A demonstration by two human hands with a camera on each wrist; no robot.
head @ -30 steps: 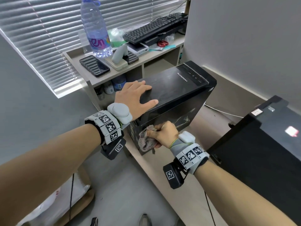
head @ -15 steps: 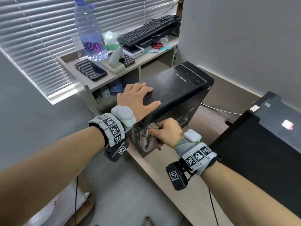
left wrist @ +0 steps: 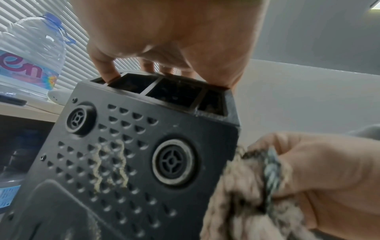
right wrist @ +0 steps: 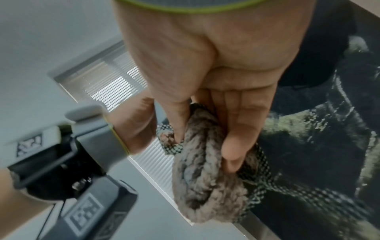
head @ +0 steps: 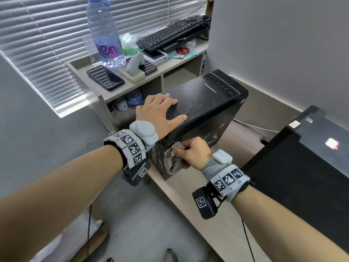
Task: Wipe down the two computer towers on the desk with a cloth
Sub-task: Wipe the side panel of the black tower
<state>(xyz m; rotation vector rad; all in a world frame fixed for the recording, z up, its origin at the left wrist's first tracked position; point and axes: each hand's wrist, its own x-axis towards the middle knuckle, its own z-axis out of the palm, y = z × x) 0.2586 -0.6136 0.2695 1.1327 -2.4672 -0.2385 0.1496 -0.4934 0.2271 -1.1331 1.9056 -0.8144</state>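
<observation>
A black Lenovo computer tower [head: 204, 103] lies on its side on the beige desk [head: 217, 220]. My left hand [head: 160, 110] rests flat on its upper face, fingers spread. My right hand [head: 194, 152] grips a bunched grey-brown cloth [head: 171, 161] and presses it against the tower's side panel near the closest corner. The left wrist view shows the tower's perforated end panel [left wrist: 127, 162] with the cloth [left wrist: 246, 194] at its right edge. In the right wrist view my fingers [right wrist: 236, 138] curl round the cloth [right wrist: 205, 178]. A second black tower [head: 306, 163] stands at the right.
A shelf unit [head: 105, 93] behind the tower carries a large water bottle [head: 105, 33], a phone [head: 104, 77], a keyboard [head: 170, 33] and red scissors [head: 182, 51]. A white cable [head: 255, 125] runs along the desk between the towers. A grey wall rises behind.
My right hand with the cloth has shifted slightly up along the tower's side near the corner. My left hand stays flat on top.
</observation>
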